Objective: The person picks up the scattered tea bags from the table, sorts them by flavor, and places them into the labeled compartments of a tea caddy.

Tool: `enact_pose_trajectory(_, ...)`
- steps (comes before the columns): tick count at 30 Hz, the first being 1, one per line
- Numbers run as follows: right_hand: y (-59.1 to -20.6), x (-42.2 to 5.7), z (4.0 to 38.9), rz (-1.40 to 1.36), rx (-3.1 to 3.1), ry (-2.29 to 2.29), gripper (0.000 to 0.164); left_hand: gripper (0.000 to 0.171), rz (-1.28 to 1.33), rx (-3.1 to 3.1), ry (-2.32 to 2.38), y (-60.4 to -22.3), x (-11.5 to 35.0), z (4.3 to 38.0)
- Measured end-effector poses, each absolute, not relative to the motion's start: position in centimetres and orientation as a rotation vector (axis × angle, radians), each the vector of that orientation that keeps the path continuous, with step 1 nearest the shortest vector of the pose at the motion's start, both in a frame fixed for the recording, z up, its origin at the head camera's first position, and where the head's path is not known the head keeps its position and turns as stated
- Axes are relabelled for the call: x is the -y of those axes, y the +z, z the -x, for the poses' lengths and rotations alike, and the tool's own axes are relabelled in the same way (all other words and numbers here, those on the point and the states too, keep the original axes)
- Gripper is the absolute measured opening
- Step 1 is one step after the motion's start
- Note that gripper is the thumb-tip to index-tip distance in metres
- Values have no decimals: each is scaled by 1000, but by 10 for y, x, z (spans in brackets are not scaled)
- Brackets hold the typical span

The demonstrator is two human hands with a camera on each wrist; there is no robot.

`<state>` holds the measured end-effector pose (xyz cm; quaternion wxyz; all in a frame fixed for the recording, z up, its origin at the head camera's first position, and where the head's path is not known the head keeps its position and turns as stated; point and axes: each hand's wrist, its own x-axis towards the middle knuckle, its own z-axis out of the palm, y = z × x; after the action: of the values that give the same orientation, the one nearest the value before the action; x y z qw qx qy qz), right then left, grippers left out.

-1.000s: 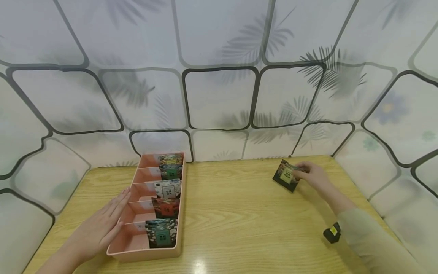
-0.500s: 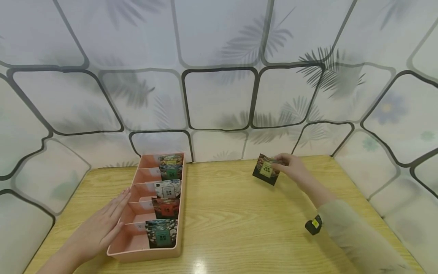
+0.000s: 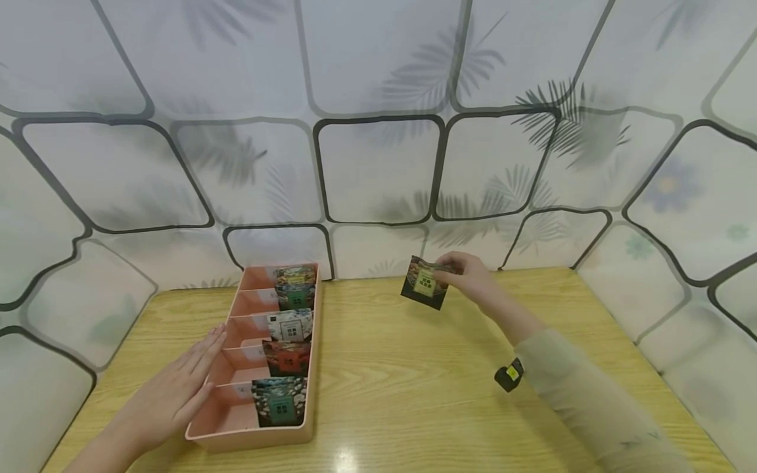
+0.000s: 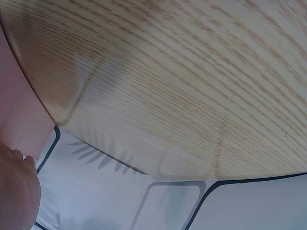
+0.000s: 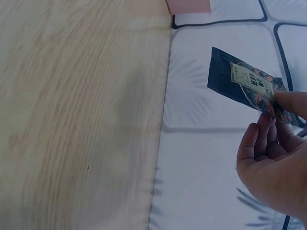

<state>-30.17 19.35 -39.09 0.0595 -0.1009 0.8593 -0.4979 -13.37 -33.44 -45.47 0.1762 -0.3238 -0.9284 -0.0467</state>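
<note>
My right hand [image 3: 470,279] pinches a dark tea sachet [image 3: 425,282] with a yellow-green label, held above the table. The right wrist view shows the sachet [image 5: 244,81] between thumb and fingers, with its dark end free. My left hand [image 3: 168,391] rests against the left side of a pink divided box [image 3: 310,430], fingers straight. In the left wrist view, part of that hand [image 4: 19,187] touches the pink wall. Upright sachets stand along the box's right side: a green-labelled one [image 3: 281,404] in front, then a red one [image 3: 288,360], a white one [image 3: 291,328], a green one [image 3: 296,299] and a yellow one [image 3: 297,276].
The box stands on the left of a wood-grain table [image 3: 384,387]. A patterned white curtain [image 3: 378,171] borders the table's back and sides. A small black device with a yellow mark [image 3: 508,376] is at my right sleeve [image 3: 579,394].
My right hand has carried the dark sachet leftward and slightly up, toward the box. The left hand and the box have stayed where they were.
</note>
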Motion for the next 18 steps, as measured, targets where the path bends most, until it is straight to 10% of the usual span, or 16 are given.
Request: enact_pose_trajectory(18, -380, -130, 302, 449, -2426, -1668, 24, 76, 915, 2630, -131, -455, 334, 135)
